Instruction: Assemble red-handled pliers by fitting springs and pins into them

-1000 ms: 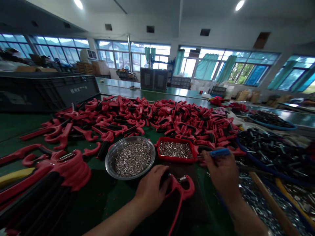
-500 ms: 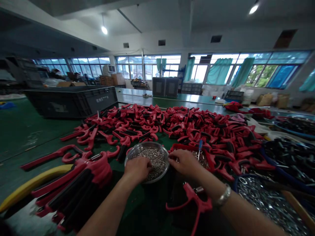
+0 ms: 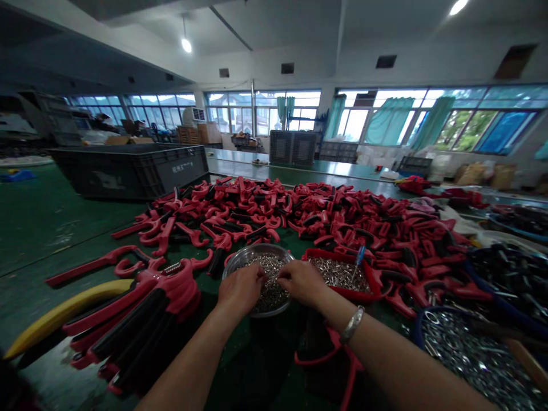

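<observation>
A round clear bowl [image 3: 231, 262] full of small metal parts stands in front of me. Over its left side is my left hand [image 3: 243, 286], thumb and fingers pinched together; what they hold is too small to make out. My right hand [image 3: 303, 281] reaches over the bowl's right side, its fingertips also pinched, with any part between them hidden. Right of the bowl sits a red tray [image 3: 377, 290] of metal pins with a blue-handled screwdriver [image 3: 360, 256]. Under my right forearm lies a red tool piece [image 3: 351, 377], partly hidden.
Red and black tool handles [image 3: 325, 214] are heaped behind the bowl. More handles [image 3: 145, 314] are stacked at left beside a yellow curved piece [image 3: 68, 308]. A dark crate [image 3: 137, 174] stands back left, a basin of metal parts [image 3: 471, 354] front right.
My right hand has moved left from the red tray's edge to over the bowl, uncovering the tray. My left hand stays over the bowl. The view has shifted slightly.
</observation>
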A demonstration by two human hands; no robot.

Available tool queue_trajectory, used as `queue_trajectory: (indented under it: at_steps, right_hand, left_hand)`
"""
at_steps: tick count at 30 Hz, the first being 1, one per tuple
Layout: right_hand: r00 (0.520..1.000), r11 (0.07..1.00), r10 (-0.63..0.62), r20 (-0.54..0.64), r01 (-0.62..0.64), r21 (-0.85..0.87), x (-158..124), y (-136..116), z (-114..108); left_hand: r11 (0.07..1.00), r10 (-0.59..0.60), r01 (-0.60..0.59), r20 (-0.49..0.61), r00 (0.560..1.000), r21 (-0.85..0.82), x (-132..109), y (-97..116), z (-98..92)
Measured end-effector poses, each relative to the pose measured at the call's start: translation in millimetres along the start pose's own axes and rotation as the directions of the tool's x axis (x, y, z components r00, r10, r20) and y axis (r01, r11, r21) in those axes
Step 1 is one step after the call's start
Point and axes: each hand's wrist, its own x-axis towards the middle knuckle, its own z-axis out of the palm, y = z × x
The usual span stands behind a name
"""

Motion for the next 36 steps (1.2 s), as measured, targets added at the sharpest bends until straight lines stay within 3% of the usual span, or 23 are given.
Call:
queue_trajectory:
  at_steps: [9, 16, 20, 24, 27, 32, 36]
  right_hand:
    - [0.984, 0.962, 0.021, -0.176, 0.028, 0.270, -8.8, 7.4, -3.2]
    - [0.939, 0.953, 0.149, -0.310, -0.053, 0.298, -89.0, 44.7, -19.0]
    - [0.891, 0.949, 0.255, -0.375, -0.157, 0.273, -136.3, 72.6, -11.9]
    - [0.863, 0.960, 0.245, -0.443, -0.152, 0.234, -155.0, 84.3, 1.2]
    - [0.859, 0.969, 0.214, -0.466, -0.124, 0.216, -155.2, 84.9, 10.1]
    - [0.828, 0.978, 0.198, -0.525, -0.135, 0.156, -155.3, 85.9, 19.4]
    - [0.819, 0.990, 0.138, -0.556, -0.123, 0.065, -157.6, 86.7, 20.8]
  left_hand:
    - [0.999, 0.051, -0.052, -0.009, 0.999, -0.014, -1.2, -0.4, -1.7]
    - [0.998, 0.056, -0.056, 0.018, 0.998, -0.032, -0.7, -2.9, 3.6]
    - [0.997, 0.060, -0.059, 0.016, 0.998, -0.053, -4.1, 3.7, 2.3]
    - [0.997, 0.075, -0.075, -0.026, 0.997, -0.007, -5.9, 8.2, -0.5]
    - [0.990, 0.135, -0.136, -0.064, 0.989, -0.025, -6.8, 9.9, -1.6]
    - [0.903, 0.321, -0.345, -0.130, 0.938, -0.257, -26.0, 32.0, 5.3]
    - [0.802, 0.503, -0.465, 0.005, 0.864, -0.374, -54.0, 62.7, 20.4]
